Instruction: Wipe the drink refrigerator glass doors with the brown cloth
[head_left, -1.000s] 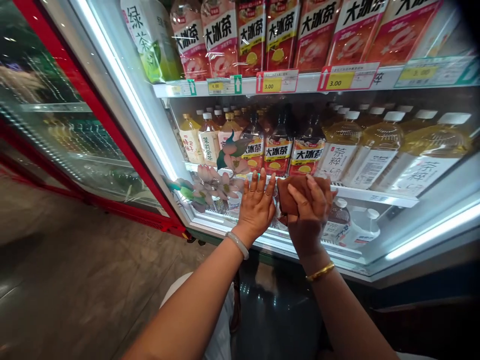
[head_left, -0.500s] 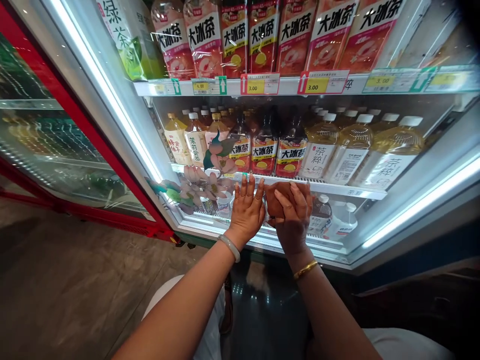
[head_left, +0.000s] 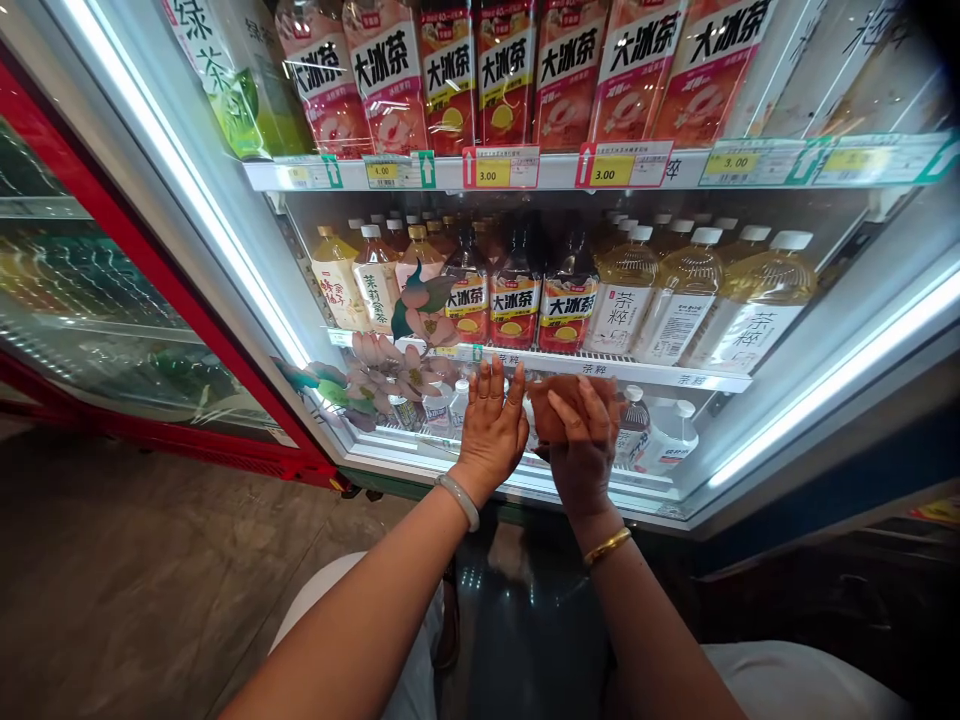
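My left hand (head_left: 493,420) lies flat against the glass door of a lit drinks fridge, its fingers stretched upward and nothing held. A pale bangle circles that wrist. Just to its right, my right hand (head_left: 585,435) presses a folded brown cloth (head_left: 551,405) to the glass, fingers bent over it; part of the cloth is hidden by the hand, which looks slightly blurred. On the glass left of my hands is a flower decal (head_left: 397,370) with pink petals and green leaves.
Behind the glass stand iced tea bottles (head_left: 514,300), clear tea bottles (head_left: 622,290) and bottles on the upper shelf (head_left: 570,80). Price tags line the upper shelf edge (head_left: 555,172). A red-framed fridge (head_left: 195,330) adjoins on the left, above the grey floor (head_left: 135,580).
The view has shifted slightly, with the fridge contents now further left. Both hands are a little further right of the flower decal. The cloth stays under my right hand.
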